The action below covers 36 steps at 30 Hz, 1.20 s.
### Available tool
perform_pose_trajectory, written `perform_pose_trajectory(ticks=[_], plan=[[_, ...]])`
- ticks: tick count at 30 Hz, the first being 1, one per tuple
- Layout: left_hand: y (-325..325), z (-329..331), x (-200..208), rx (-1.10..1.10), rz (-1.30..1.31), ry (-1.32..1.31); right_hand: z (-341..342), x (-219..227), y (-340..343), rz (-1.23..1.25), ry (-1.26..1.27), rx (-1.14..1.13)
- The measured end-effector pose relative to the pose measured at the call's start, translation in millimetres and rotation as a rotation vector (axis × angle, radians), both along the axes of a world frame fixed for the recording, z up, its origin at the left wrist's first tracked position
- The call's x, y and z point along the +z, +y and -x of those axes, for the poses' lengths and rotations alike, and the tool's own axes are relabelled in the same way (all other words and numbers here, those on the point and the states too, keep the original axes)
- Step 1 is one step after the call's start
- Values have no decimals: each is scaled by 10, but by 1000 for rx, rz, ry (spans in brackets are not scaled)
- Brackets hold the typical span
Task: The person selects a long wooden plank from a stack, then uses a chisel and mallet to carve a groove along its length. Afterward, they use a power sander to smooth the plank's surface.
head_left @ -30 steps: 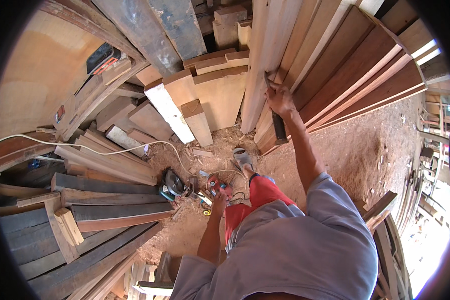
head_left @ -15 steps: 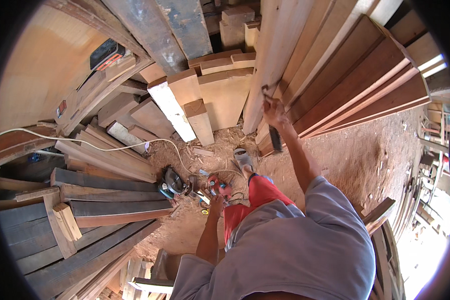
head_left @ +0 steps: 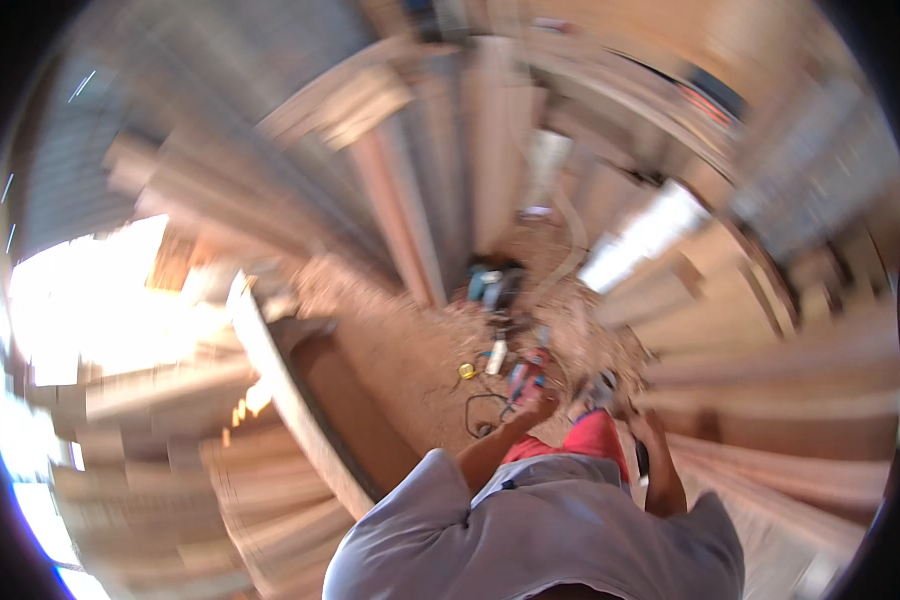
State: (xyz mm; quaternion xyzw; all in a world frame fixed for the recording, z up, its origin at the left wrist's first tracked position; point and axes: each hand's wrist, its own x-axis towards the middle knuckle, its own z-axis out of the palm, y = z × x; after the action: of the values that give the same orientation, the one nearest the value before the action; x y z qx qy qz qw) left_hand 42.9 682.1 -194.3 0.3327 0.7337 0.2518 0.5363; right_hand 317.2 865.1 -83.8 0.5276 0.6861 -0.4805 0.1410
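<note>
My left hand (head_left: 542, 402) reaches down to the small red power tool (head_left: 526, 376) on the sandy brown ground (head_left: 410, 350), but the picture is so smeary I cannot tell if the fingers are curled or spread. My right hand (head_left: 648, 432) hangs low near my red shorts (head_left: 590, 440); I cannot tell its shape either. A black cord (head_left: 480, 412) loops just beside the tool. I think a foot could catch that cord and trip, since everything is blurry.
</note>
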Motion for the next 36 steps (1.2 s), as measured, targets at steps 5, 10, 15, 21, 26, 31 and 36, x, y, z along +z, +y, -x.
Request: perform_pose_trajectory(ticks=[5, 10, 15, 21, 26, 31, 36], plan=[[-596, 307, 328, 135, 16, 182, 69, -487, -370, -103, -34, 222], [-1752, 783, 1180, 555, 26, 78, 249, -759, -310, 159, -67, 32], [-3388, 1187, 1257, 823, 390, 503, 1263, -772, -760, 46, -77, 28], [-5118, 1010, 1449, 1165, 550, 799, 2824, -322, -1880, 153, 31, 378], [-5679, 522, 1428, 1308, 764, 471, 3852, 224, -3058, 146, -17, 763], [-5700, 124, 1512, 1346, 674, 407, 4422, 383, -3752, -121, 45, 1343], [-5693, 207, 1594, 1421, 642, 338, 4814, 800, -4313, -329, 215, 1583]])
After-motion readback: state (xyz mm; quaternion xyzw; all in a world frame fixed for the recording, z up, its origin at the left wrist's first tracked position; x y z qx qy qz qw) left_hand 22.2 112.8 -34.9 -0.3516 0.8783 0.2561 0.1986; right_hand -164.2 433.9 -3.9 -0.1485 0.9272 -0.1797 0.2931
